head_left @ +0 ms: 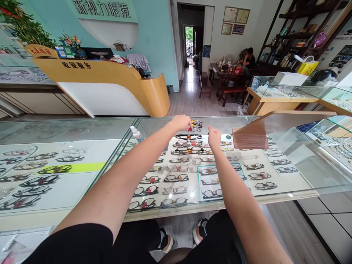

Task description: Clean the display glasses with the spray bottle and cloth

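Note:
My left hand (180, 122) reaches over the far part of the glass counter. Its fingers are bent down and closed at the left end of a pair of eyeglasses (197, 123) with an orange-yellow tag. Across a small gap, my right hand (214, 138) is curled with its thumb up. Its palm is hidden, so I cannot tell if anything is in it. Between and below the hands, more eyeglasses lie in a column, among them a black-framed pair (188, 136) and another dark pair (189, 150). Several more show under my forearms.
A white spray bottle (136, 133) stands left of my left forearm. A brown slatted wooden board (250, 138) lies to the right of my right hand. Glass cases with eyeglasses (41, 180) extend to the left. Beyond are a yellow-white reception desk (155, 96) and a seated person (249, 58).

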Available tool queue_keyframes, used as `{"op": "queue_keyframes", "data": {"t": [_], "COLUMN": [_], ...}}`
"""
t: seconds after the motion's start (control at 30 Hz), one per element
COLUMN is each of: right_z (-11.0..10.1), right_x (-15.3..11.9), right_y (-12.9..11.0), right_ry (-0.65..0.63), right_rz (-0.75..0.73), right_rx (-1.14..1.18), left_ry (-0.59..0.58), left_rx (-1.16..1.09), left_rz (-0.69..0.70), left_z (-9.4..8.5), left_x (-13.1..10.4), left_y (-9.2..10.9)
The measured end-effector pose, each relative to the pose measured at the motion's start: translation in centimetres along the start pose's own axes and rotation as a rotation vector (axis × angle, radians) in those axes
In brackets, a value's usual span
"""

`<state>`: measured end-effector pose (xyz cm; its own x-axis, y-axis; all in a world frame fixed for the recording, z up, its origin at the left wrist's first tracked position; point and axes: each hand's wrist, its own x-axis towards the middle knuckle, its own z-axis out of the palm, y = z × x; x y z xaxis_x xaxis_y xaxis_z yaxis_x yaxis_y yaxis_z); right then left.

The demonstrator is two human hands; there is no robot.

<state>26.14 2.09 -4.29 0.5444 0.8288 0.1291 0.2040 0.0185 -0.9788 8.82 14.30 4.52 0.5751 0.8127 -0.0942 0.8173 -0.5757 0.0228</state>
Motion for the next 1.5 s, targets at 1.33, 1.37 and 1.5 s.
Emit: {"op": "queue_keyframes", "data": {"t": [1.33,1.37,1.5], "right_z": [3.2,3.1,3.0], "right_x": [-10.9,-10.8,-11.0], "right_y": [-5.9,-5.9,-5.8], "right_ry": [-0.596,-0.592,-0.563], "right_rz": [-0.187,-0.192,-0.217], "right_rx": [0.231,0.231,0.216], "left_ry": [0.545,0.542,0.554], "left_rx": [-1.503,-1.496,-1.46], "left_rz": [-0.014,-0.013,-0.015], "left_z": [5.5,5.5,5.5], "left_x": [-20.2,-20.2,-20.3], "left_y": [-0.6,-0.5,-0.3]}}
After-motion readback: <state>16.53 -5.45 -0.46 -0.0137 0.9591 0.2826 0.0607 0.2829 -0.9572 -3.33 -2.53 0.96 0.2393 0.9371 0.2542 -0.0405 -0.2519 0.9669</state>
